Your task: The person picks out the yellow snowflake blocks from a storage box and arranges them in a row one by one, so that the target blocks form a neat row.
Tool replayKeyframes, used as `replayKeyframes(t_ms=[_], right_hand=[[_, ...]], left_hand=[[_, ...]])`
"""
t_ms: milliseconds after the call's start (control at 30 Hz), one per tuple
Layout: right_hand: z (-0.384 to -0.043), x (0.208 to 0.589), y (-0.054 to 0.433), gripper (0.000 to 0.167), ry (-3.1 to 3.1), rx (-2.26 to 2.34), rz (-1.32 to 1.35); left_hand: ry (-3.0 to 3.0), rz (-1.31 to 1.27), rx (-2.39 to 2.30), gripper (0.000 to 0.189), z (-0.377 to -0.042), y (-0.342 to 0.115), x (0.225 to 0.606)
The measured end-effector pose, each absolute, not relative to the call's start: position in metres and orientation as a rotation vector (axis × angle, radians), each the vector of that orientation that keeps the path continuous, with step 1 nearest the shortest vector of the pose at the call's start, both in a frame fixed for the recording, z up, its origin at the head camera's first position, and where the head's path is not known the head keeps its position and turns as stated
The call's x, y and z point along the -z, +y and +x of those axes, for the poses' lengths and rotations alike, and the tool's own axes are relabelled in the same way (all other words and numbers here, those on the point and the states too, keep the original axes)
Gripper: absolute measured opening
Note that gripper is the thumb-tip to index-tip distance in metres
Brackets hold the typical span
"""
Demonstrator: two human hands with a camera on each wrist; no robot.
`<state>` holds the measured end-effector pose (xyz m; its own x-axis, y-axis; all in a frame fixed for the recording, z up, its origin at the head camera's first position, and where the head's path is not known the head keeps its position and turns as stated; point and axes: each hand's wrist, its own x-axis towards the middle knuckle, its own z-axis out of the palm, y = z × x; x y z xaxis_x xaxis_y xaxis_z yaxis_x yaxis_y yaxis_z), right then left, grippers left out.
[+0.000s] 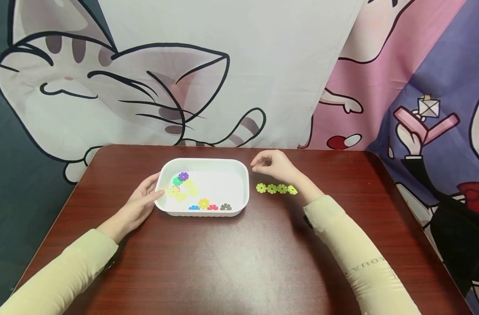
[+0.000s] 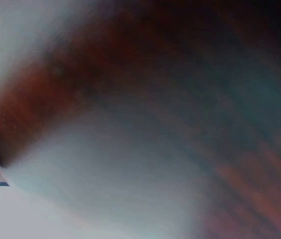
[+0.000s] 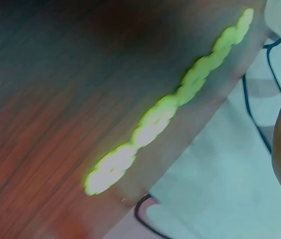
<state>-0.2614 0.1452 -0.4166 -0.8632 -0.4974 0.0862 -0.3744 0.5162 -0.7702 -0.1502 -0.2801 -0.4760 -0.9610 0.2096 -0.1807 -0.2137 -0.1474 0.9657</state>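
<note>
My left hand (image 1: 138,203) grips the left end of a white plastic tray (image 1: 242,188), thumb over its rim and fingers along the outside. Inside the tray lie flower-shaped plastic discs, among them a purple disc (image 1: 183,176), a green disc (image 1: 177,181) and a black disc (image 1: 225,207). Just beyond the tray's right end, my right hand (image 1: 276,166) hovers with loosely bent fingers, nothing visible in them. Below it, a chain of yellow-green flower discs (image 1: 282,189) lies joined in a row. The right wrist view shows this chain (image 3: 195,79) close up; the left wrist view is badly blurred.
Everything rests on a dark red-brown wooden table (image 1: 223,262) with rounded far corners. A cartoon-printed cloth (image 1: 282,78) hangs right behind the table's far edge.
</note>
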Motion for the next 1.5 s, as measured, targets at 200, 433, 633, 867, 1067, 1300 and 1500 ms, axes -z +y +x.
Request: replayKeyframes(t_ms=[200,433,633,867,1067,1300,1500], right_hand=[[-0.259,0.413,0.122,0.008,2.573,1.298,-0.778],[-0.257,0.408,0.093,0.010,2.529,1.320,-0.832],[-0.257,0.408,0.066,0.010,2.479,1.304,-0.889],[-0.255,0.412,0.036,0.009,2.423,1.260,-0.930],[-0.255,0.422,0.017,0.008,2.364,1.232,-0.958],[-0.251,0.430,0.000,0.008,2.306,1.181,-0.985],[-0.250,0.434,-0.013,0.009,2.315,1.126,-1.018]], left_hand=[[1.841,0.002,-2.189,0.074,-0.149,-0.280,0.474],[1.841,-0.005,-2.198,0.072,-0.148,-0.280,0.473],[1.843,0.000,-2.187,0.075,-0.149,-0.280,0.473],[1.838,-0.005,-2.192,0.073,-0.149,-0.279,0.473],[1.836,-0.006,-2.194,0.074,-0.149,-0.279,0.472],[1.842,-0.005,-2.189,0.073,-0.149,-0.279,0.472],[1.847,-0.012,-2.185,0.075,-0.149,-0.279,0.472]])
